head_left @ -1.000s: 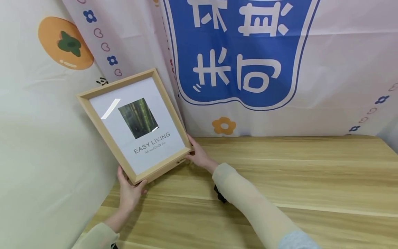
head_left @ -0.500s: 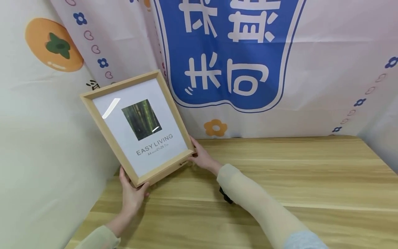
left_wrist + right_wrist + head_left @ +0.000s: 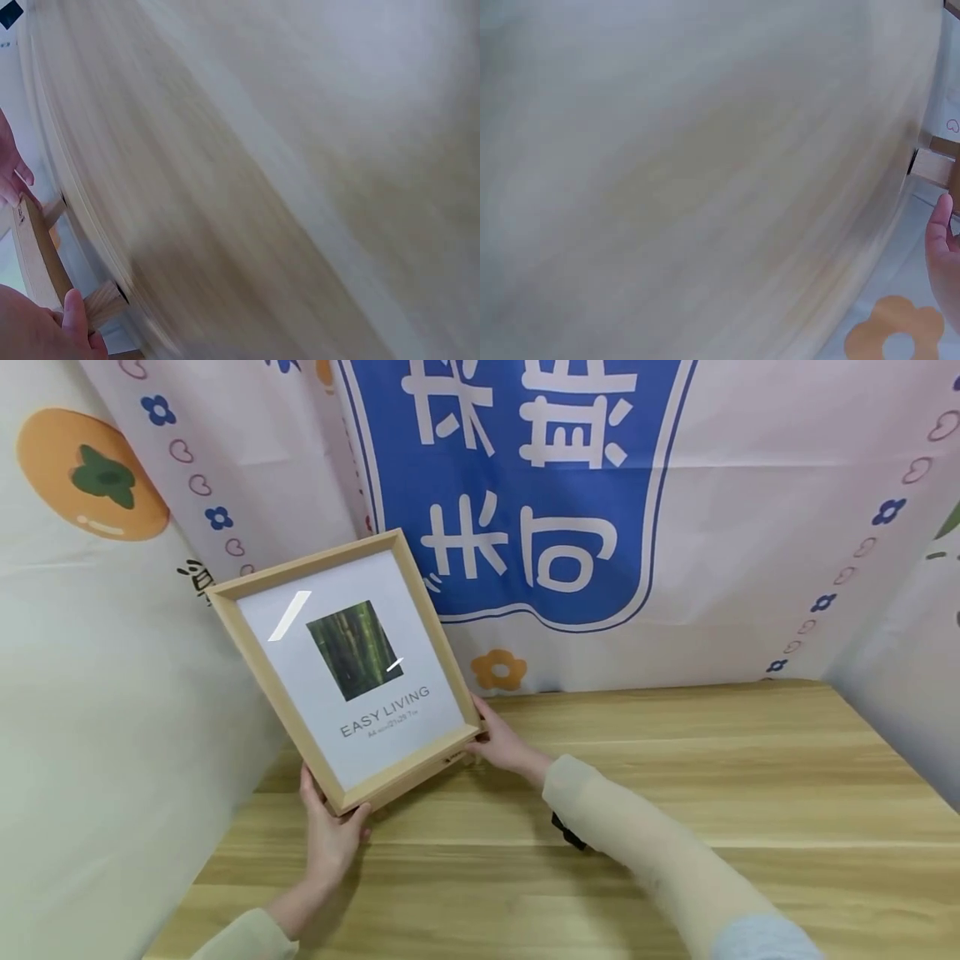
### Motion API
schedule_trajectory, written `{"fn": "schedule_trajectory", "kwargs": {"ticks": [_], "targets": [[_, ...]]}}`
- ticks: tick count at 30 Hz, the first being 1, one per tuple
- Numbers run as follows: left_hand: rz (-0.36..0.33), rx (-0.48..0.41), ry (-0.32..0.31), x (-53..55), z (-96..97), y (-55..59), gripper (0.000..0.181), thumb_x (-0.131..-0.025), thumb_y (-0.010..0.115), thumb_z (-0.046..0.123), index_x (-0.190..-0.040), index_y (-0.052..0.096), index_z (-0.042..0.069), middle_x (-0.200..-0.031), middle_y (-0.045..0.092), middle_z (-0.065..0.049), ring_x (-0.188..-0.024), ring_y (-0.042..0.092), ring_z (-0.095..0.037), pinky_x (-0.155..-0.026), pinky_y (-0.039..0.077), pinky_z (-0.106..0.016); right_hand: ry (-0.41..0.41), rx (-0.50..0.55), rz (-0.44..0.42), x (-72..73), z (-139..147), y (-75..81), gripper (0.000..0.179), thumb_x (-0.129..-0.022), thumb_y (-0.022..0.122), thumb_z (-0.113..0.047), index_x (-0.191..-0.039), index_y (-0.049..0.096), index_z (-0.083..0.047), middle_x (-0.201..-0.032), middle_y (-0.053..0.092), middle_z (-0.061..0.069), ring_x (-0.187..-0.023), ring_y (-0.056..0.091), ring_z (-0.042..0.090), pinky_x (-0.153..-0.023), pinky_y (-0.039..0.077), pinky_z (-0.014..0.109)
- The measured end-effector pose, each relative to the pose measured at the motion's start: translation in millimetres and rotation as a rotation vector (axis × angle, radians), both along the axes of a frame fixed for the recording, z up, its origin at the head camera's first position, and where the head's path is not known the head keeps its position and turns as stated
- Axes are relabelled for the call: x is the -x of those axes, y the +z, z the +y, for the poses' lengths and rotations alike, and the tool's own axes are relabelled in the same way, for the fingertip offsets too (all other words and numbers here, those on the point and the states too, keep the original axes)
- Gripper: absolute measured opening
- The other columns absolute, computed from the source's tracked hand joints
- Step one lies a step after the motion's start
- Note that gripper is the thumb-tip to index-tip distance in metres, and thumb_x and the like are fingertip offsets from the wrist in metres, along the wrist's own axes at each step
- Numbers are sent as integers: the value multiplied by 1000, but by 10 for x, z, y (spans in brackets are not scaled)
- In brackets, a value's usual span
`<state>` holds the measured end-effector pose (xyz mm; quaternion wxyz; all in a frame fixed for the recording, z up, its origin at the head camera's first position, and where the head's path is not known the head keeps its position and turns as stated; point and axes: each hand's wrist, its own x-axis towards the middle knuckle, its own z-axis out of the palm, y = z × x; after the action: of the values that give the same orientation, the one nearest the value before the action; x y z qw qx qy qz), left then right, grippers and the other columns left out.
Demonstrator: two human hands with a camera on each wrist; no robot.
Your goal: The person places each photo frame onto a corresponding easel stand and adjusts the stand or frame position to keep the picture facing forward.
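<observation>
A picture frame [image 3: 352,727] with pale wood edges leans back at a slant near the table's back left corner. Its white sheet bears a dark green bamboo picture and the words EASY LIVING. My left hand [image 3: 332,846] grips the lower left corner, thumb in front along the bottom edge. At the lower right corner, my right hand [image 3: 504,745] holds the side and underside. Wooden pieces [image 3: 105,304] jut out beneath the frame in the left wrist view. In the right wrist view, a similar wooden piece [image 3: 932,166] shows beside my thumb. The frame's back is hidden.
The wood-grain table [image 3: 675,777] stretches away to the right. A printed cloth backdrop [image 3: 750,568] with a blue panel hangs behind it, and a pale cloth wall [image 3: 112,710] closes the left side. A small black object [image 3: 567,832] shows under my right sleeve.
The head view has swung to the right. Against the backdrop, the picture frame and both hands appear a little further right. Both hands keep their grip, and the frame stays tilted.
</observation>
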<state>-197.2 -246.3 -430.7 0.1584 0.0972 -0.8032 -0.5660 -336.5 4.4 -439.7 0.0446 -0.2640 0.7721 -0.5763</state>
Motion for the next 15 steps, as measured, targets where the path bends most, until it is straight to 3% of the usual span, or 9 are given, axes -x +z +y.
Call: {"fn": "schedule_trajectory", "kwargs": {"ticks": [15], "targets": [[1,-15,-74,28,433,-1,114,-87,61,-15,-152,-16,39,-137,30,-25,-86,59,-33,-52,55,-32,-113,10,-15,-166,511,-9,95,-83,66,14,-157,12,-13,-144,36,25,-116,52,38,-93,51,38]]}}
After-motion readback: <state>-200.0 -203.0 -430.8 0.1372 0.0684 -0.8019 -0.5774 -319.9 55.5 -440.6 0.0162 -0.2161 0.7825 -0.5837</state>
